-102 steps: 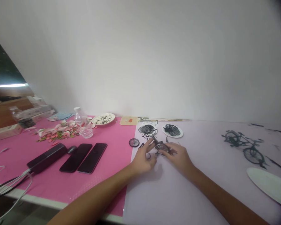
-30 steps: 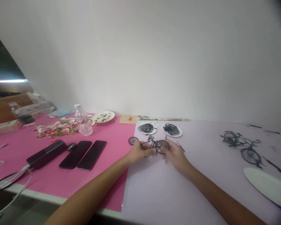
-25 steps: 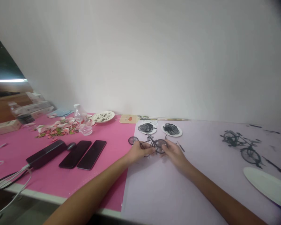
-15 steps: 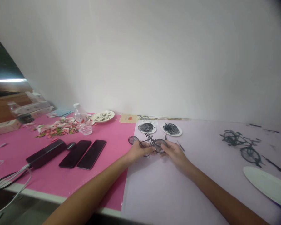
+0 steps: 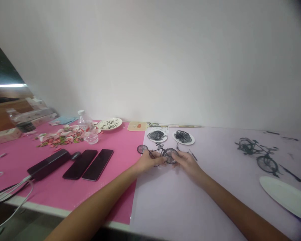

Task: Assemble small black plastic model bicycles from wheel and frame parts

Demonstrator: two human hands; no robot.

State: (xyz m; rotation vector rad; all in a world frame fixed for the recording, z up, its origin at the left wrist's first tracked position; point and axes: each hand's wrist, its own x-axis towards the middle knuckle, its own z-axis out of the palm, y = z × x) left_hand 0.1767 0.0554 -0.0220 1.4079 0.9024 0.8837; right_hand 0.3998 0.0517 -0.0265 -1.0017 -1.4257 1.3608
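A small black model bicycle [image 5: 162, 151] is held between my two hands, just above the pale mat. My left hand [image 5: 147, 161] is closed around its frame, and one wheel sticks out beyond it on the left. My right hand [image 5: 187, 163] pinches the other wheel [image 5: 170, 156] at its right side. Fingers cover part of the frame and the lower edge of that wheel. Behind the hands are two white plates, the left plate [image 5: 163, 140] and the right plate [image 5: 192, 141], both heaped with black parts. A thin dark tool [image 5: 193, 155] lies beside my right hand.
A second model bicycle [image 5: 258, 154] and an oval white plate [image 5: 286, 197] are at the right. On the pink mat at left lie two phones [image 5: 97, 165], a black power bank [image 5: 48, 165], a plastic bottle [image 5: 83, 121] and scattered petals [image 5: 62, 135].
Both hands keep almost the same grip on the model bicycle. The whole view has shifted very slightly.
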